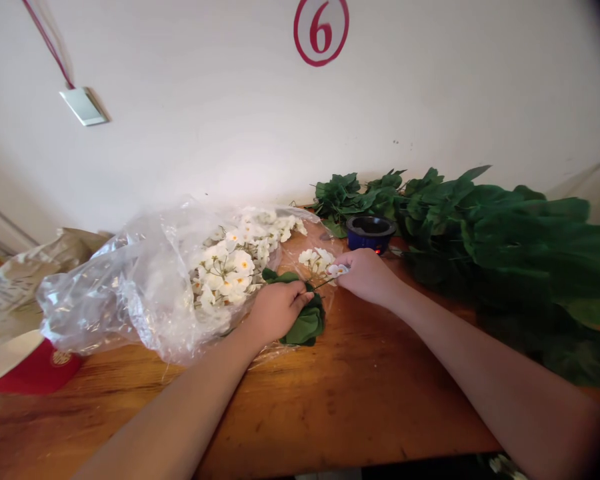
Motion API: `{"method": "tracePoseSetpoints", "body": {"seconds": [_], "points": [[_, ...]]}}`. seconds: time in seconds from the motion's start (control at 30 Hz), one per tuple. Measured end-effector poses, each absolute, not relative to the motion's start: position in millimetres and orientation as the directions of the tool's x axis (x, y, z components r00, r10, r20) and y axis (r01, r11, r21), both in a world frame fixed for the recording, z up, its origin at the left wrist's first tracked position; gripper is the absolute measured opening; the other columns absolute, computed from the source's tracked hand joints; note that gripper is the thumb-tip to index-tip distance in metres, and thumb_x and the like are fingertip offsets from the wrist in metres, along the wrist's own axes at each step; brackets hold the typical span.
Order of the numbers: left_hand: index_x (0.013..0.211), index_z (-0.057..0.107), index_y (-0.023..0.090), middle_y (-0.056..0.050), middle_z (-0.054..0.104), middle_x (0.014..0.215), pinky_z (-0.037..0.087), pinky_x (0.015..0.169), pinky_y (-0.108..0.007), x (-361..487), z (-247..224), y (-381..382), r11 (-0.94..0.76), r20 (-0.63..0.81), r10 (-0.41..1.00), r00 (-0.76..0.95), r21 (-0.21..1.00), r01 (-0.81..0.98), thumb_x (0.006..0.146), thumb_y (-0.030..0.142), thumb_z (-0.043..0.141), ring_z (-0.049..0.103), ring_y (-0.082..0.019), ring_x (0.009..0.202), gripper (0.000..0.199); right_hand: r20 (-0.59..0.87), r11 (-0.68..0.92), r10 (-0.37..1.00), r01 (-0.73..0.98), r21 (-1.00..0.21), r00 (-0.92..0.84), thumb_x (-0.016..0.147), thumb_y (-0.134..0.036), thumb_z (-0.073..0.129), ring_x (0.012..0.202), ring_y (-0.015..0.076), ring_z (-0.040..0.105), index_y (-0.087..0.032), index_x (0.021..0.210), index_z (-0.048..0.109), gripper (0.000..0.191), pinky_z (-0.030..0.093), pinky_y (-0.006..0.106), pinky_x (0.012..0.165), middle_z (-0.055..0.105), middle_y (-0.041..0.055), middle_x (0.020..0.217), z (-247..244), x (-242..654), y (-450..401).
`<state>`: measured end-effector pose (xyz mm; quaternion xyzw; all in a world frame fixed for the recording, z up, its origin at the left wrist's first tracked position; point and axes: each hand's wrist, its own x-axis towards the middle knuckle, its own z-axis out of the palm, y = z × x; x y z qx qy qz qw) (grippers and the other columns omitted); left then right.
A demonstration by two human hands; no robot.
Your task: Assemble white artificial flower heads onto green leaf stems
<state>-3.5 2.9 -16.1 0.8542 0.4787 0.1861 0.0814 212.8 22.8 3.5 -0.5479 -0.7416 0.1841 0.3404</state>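
My left hand (279, 308) is closed around the stem of a green leaf cluster (306, 325), whose leaves fan out below and behind the fingers. A thin stem (324, 283) runs from that grip toward my right hand (364, 273). The right fingers are pinched at a small white flower (338, 270) with a yellow centre; their tips are partly hidden. Just behind, a bunch of white flowers (316, 259) lies on clear plastic. More white artificial flowers (230, 267) spill from a clear plastic bag (155, 293) to the left.
A dark blue pot (370, 235) with a red light stands behind my right hand. Piled green leaves (520, 233) cover the right side. At the left are a red container (40, 367) and a brown bag (35, 273). The wooden table (360, 407) meets a white wall (220, 100).
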Motion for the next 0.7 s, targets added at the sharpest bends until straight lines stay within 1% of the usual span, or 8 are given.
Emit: {"method": "tracePoseSetpoints", "body": {"seconds": [0.1,0.3,0.37,0.57,0.7], "points": [[0.072,0.057,0.021,-0.002,0.057,0.063,0.028,0.057,-0.027,-4,-17,3,-0.530,0.243,0.847,0.473,0.308,0.790,0.094,0.044,0.041,0.054,-0.017,0.062,0.036,0.288,0.319,0.944,0.666,-0.675,-0.161,0.061,-0.011,0.061,0.058,0.0171,0.055,-0.018,0.066,0.072,0.014,0.034,0.026,0.052,0.068,0.0026,0.063,0,214,24],[0.070,0.057,0.021,-0.001,0.055,0.062,0.028,0.057,-0.027,-4,-15,3,-0.522,0.231,0.853,0.469,0.330,0.787,0.093,0.043,0.043,0.052,-0.017,0.061,0.034,0.228,0.261,0.965,0.603,-0.753,-0.133,0.061,-0.013,0.060,0.051,0.0163,0.053,-0.019,0.064,0.070,0.012,0.033,0.027,0.048,0.061,0.0011,0.052,-9,216,25],[0.070,0.057,0.021,0.000,0.055,0.061,0.028,0.056,-0.027,-3,-14,2,-0.520,0.228,0.854,0.468,0.339,0.784,0.092,0.042,0.044,0.052,-0.017,0.061,0.034,0.230,0.266,0.964,0.589,-0.764,-0.137,0.062,-0.013,0.060,0.050,0.0168,0.053,-0.019,0.063,0.069,0.011,0.033,0.027,0.047,0.060,0.0011,0.050,-10,216,25],[0.070,0.057,0.020,0.000,0.055,0.062,0.029,0.057,-0.027,-3,-13,2,-0.519,0.226,0.854,0.468,0.351,0.779,0.092,0.041,0.044,0.053,-0.016,0.062,0.032,0.253,0.288,0.957,0.590,-0.755,-0.143,0.063,-0.013,0.061,0.054,0.0192,0.057,-0.018,0.067,0.070,0.011,0.036,0.027,0.048,0.062,0.0030,0.053,-7,215,24],[0.071,0.056,0.020,0.000,0.054,0.062,0.029,0.057,-0.026,-3,-12,2,-0.519,0.217,0.855,0.471,0.353,0.779,0.092,0.041,0.044,0.053,-0.015,0.062,0.032,0.231,0.277,0.960,0.637,-0.719,-0.157,0.066,-0.017,0.059,0.054,0.0175,0.057,-0.016,0.072,0.071,0.014,0.037,0.026,0.048,0.064,0.0024,0.057,-3,214,22]]}}
